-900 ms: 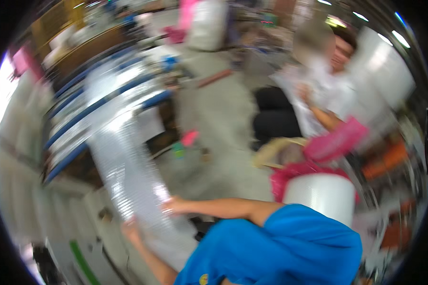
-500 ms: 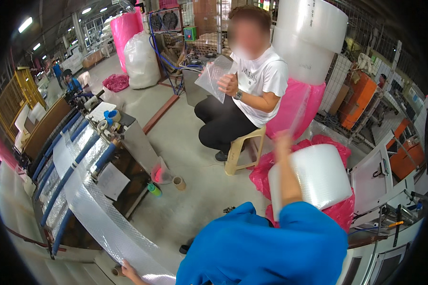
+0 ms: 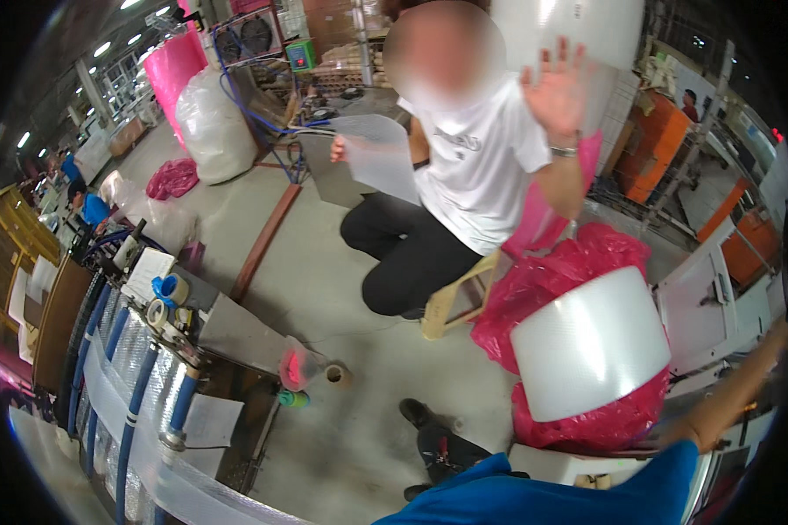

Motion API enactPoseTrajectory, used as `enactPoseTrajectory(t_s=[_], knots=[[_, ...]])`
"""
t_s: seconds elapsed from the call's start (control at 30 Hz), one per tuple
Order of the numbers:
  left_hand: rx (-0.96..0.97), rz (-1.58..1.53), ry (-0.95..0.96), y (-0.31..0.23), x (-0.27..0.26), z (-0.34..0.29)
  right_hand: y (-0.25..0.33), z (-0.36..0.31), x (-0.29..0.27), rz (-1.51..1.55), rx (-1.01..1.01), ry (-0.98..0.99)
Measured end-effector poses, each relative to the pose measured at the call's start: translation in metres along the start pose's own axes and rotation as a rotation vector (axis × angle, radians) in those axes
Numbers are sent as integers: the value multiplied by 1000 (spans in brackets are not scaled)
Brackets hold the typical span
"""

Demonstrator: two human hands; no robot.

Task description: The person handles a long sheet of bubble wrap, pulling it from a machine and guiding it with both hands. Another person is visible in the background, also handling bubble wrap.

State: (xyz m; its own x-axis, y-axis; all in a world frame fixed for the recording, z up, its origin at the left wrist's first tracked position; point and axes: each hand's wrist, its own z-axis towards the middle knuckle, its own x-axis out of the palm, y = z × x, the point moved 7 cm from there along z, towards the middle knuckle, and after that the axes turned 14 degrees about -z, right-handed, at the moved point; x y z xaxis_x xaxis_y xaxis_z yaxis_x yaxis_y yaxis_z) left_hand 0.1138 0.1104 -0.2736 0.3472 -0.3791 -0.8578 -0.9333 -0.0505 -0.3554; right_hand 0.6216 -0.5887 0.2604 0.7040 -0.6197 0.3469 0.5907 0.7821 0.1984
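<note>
A bubble-wrap strip point(image 3: 186, 491), likely light, soft and slippery, runs across blue rollers point(image 3: 141, 389) and beyond them, best taken by both edges; the wearer's hands are out of view, their grip impossible to tell.

At lower left, a plastic sheet point(image 3: 197, 497) runs across the rollers point(image 3: 128, 429); tape point(image 3: 157, 312) sits just beyond them. Right of these, a bag point(image 3: 296, 366) stands on the floor point(image 3: 341, 464) beside a tube point(image 3: 336, 377). Farther back, a co-worker point(image 3: 468, 175) sits on a stool point(image 3: 442, 306), left of a bubble-wrap roll point(image 3: 591, 346) lying on plastic film point(image 3: 591, 248). Another roll point(image 3: 587, 31) is behind the co-worker.
</note>
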Motion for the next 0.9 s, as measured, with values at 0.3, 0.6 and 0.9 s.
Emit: enactPoseTrajectory(t_s=[0.3,0.6,0.9], knots=[[-227,-263,-128,63,-33,-52,406,-137,-109,1370,-482,1406],[-85,-707,-256,60,-53,-77,230,-280,-709,1753,-1195,2585],[-158,-622,-316,76,-45,-116,125,-317,-748,1781,-1362,2741]])
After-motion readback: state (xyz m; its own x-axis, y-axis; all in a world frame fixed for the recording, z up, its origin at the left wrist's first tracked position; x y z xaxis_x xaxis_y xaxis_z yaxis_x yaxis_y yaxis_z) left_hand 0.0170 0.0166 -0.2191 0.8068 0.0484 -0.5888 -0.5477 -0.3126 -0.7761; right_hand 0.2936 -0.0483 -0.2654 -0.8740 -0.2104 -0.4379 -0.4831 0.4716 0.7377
